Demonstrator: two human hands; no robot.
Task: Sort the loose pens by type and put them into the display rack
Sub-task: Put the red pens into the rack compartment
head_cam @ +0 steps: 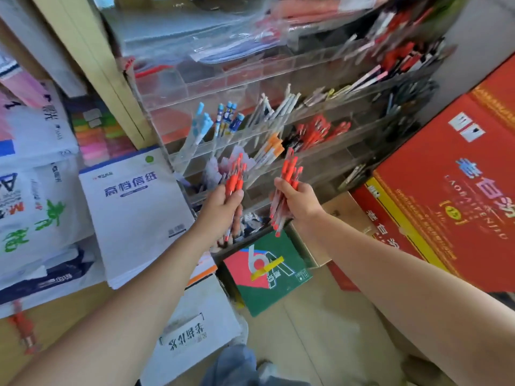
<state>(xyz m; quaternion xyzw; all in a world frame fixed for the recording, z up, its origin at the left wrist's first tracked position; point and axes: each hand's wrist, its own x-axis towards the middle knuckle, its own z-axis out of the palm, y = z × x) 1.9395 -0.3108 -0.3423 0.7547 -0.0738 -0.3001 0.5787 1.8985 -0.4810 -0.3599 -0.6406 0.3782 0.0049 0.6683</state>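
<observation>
1. Gripping two bunches of red pens [235, 178], one in the left hand [223, 208], one in the right hand [300, 203], fingers curled around each, near the low shelves of the rack [195, 87]: a fanned pen may slip out.
2. Similar orange pens [271, 149] stand just behind; a wrong slot would mix types.
3. Full hands could knock the pens standing there.

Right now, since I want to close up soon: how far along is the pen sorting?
Partly done. Several display rack compartments already hold grouped pens, like the blue-capped pens and orange-capped pens. In hand: the left hand and right hand each grip a bunch of red pens, not yet placed. Left: slotting both bunches in.
</observation>
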